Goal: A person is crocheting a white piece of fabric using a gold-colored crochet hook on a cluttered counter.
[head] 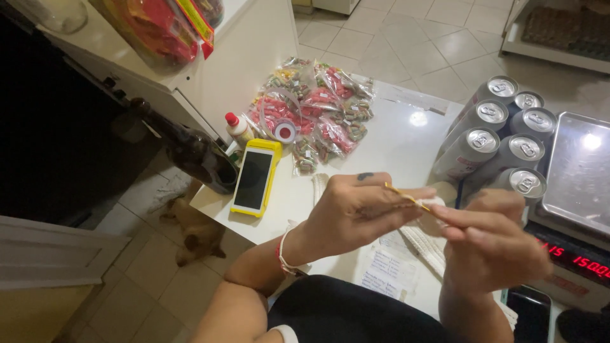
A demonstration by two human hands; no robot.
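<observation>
White table over tiled floor; left hand pinches a thin yellow hook, right hand pinches cream yarn work; cans, phone nearby.

The hook in my left hand is gold, the yarn cream-white. My wristband is red and white. The phone has a yellow case and black screen. The cans are silver, the bottle dark brown, the table white (candy bags mostly red and green).
</observation>
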